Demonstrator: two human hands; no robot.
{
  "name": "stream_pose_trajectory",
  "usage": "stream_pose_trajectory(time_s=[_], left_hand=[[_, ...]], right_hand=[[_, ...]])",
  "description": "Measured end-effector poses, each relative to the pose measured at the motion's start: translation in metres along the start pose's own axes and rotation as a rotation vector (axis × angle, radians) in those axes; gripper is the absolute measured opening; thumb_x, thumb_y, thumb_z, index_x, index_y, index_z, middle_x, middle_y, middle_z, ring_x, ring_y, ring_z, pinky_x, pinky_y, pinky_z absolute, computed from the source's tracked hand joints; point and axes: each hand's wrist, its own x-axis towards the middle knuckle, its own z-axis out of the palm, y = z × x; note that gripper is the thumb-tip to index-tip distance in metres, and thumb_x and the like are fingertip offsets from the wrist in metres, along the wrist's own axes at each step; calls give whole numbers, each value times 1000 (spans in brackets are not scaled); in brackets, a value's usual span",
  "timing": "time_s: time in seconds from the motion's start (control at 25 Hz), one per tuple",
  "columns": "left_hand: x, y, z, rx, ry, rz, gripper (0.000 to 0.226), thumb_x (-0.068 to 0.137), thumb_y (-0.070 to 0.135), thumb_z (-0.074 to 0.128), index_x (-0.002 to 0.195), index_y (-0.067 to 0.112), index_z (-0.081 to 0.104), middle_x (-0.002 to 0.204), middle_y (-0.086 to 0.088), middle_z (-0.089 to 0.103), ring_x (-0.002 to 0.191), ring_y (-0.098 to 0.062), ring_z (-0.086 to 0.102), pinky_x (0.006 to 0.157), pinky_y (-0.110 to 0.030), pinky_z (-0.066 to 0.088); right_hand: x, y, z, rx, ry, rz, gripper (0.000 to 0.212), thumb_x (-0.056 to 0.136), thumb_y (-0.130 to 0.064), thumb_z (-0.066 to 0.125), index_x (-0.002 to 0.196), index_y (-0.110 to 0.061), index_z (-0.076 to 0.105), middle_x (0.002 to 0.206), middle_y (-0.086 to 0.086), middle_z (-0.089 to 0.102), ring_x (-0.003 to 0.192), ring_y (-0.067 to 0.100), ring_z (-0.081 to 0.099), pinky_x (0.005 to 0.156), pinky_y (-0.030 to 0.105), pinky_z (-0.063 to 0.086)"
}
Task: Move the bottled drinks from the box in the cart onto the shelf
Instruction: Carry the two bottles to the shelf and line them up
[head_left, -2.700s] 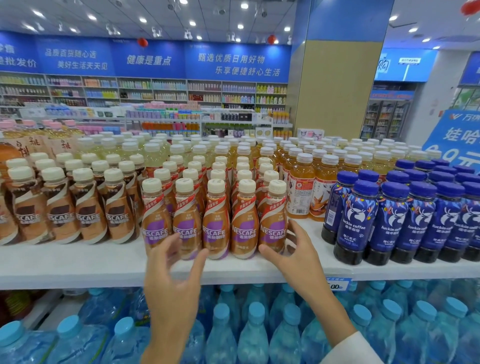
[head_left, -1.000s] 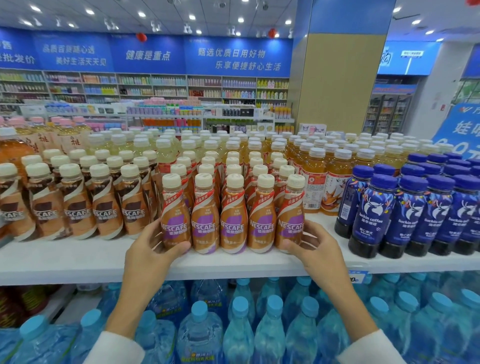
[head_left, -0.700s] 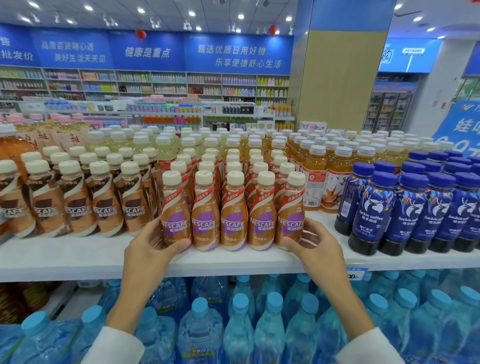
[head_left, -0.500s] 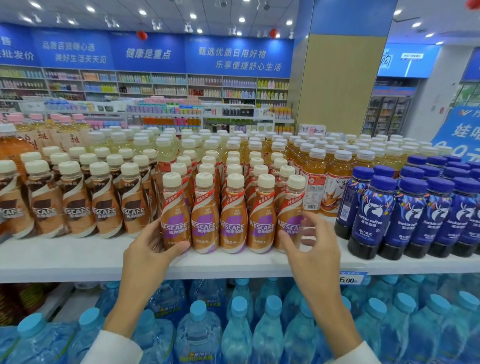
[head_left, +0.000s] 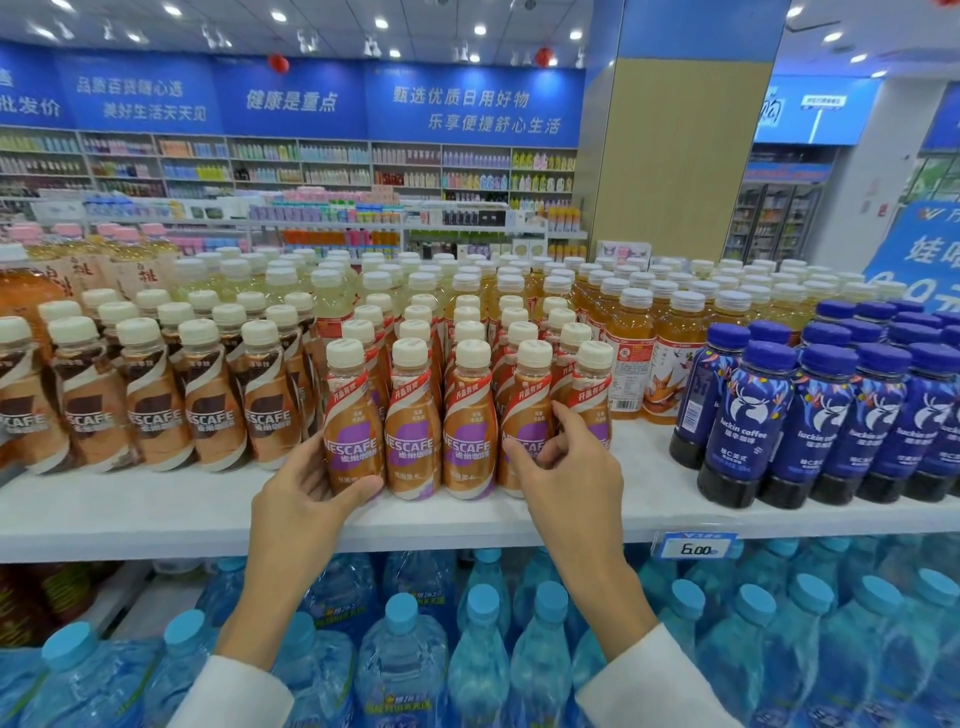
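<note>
Head view: on the white shelf (head_left: 156, 514), the left hand (head_left: 306, 493) curls round the leftmost bottle (head_left: 353, 431) in a front row of 5 purple-labelled Nescafe bottles (head_left: 467, 415), while the right hand (head_left: 571, 478) pinches the 4th bottle (head_left: 524, 395) between thumb and forefinger.

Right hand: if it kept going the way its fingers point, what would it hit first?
The right hand pinches the fourth purple Nescafe bottle in the front row; pushed on, it would likely press that into the bottles behind, though depth is unclear.
</note>
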Motion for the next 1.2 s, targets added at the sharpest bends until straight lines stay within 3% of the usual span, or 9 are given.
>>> stream_pose_trajectory(time_s=[0.12,0.32,0.44,0.56,0.8,1.0,1.2], left_hand=[[0,0,0,-7,-9,-10,79,72,9,87,142,19,53,118,12,66,104,3,63,89,-20,51],[-1,1,-1,-13,-16,-4,77,73,7,86,142,18,54,115,18,66,103,8,65,83,-10,53],[-1,1,-2,-22,-15,6,75,73,6,86,140,18,55,117,15,67,104,8,66,81,-8,52],[0,-1,-2,-33,-31,12,74,73,5,86,140,17,55,116,19,66,104,8,66,82,-7,52],[1,-4,-3,-55,-50,9,78,75,5,85,145,16,51,123,16,65,109,6,64,85,-9,52],[2,-5,-4,-68,-52,7,77,74,5,85,142,19,53,123,12,67,110,1,66,87,-12,53],[1,-3,-5,-60,-50,17,66,74,4,86,124,36,57,116,20,69,107,1,68,89,-16,54]], right_hand=[[-5,-1,-1,54,-1,-12,70,89,-42,73,149,-24,43,75,-12,58,79,6,59,92,38,54],[-19,-14,17,110,-106,-162,72,90,-40,72,152,-26,40,72,-10,58,71,9,59,74,29,55],[-15,-21,31,55,-165,-109,82,90,-48,69,157,-23,29,68,-10,58,71,5,60,74,24,52],[-17,-25,37,60,-120,-79,76,91,-46,69,154,-23,34,67,-12,59,70,4,59,71,19,43],[-21,-27,41,110,-83,-38,76,90,-43,71,154,-24,34,66,-12,58,67,3,59,65,11,41],[-32,-43,50,178,-131,-186,76,91,-40,71,155,-27,32,64,-9,58,68,10,61,69,26,53],[-26,-56,72,58,-241,-124,81,92,-49,66,158,-25,26,71,-13,64,83,9,65,85,35,55]])
